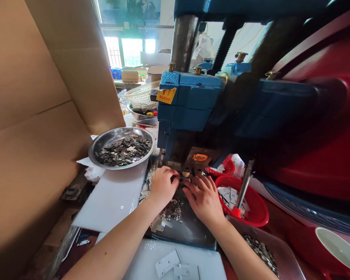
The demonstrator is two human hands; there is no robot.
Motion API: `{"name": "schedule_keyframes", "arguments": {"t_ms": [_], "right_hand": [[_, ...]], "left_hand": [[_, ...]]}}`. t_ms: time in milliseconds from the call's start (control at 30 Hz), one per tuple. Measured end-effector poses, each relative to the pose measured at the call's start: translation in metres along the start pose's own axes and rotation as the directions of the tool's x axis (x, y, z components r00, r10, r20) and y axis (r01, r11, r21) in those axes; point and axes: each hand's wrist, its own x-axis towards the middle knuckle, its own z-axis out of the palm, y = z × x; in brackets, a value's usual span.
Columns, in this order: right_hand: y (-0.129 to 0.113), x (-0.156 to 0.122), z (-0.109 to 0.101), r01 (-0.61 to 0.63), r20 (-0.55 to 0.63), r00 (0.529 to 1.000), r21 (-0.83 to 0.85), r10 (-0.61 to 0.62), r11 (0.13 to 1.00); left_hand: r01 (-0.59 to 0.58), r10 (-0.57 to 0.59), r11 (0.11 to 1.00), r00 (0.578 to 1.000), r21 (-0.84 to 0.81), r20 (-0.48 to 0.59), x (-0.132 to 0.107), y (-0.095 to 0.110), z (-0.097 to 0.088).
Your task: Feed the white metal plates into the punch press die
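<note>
My left hand (165,186) is at the die area under the blue press (189,103). Its fingers are curled together around a small dark piece I cannot make out. Close by on the right, my right hand (206,196) has its fingers apart, their tips touching the die area below the press head (200,157). What lies between the two hands is mostly hidden. Small shiny metal parts (175,211) and flat metal plates (160,223) lie on the dark press bed (195,229) beneath my wrists.
A steel bowl (92,153) of flat dark metal pieces stands at left on a white board (113,194). At right are a red basket (259,216) of plates and a clear bin (288,258) of small parts. Metal plates (167,262) lie in front; cardboard (35,155) walls the left.
</note>
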Motion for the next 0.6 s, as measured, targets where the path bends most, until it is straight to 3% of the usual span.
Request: {"name": "schedule_keyframes", "arguments": {"t_ms": [133,300,400,467,533,600], "right_hand": [[0.000,0.007,0.001,-0.010,-0.013,1.000,0.021,0.011,1.000],[0.002,0.007,0.003,-0.031,-0.071,0.996,0.217,0.048,0.976],[0.005,-0.003,-0.001,-0.137,-0.089,0.980,0.347,0.178,0.928],[0.007,-0.014,-0.004,-0.316,-0.016,0.933,0.439,0.359,0.841],[0.010,-0.029,-0.007,-0.504,0.102,0.833,0.546,0.544,0.669],[0.014,-0.046,-0.010,-0.612,0.213,0.716,0.649,0.665,0.451]], "left_hand": [[-0.013,0.015,0.998,0.999,-0.054,0.036,0.003,-0.003,0.002],[-0.023,0.028,0.993,0.999,-0.112,0.035,0.006,-0.007,0.004],[-0.033,0.032,0.989,0.999,-0.143,-0.008,0.006,-0.007,0.002],[-0.044,0.038,0.985,0.999,-0.167,-0.037,0.005,-0.007,-0.001],[-0.049,0.042,0.982,0.998,-0.185,-0.046,0.004,-0.008,-0.005],[-0.043,0.035,0.980,0.998,-0.195,-0.043,0.003,-0.010,-0.009]]}}
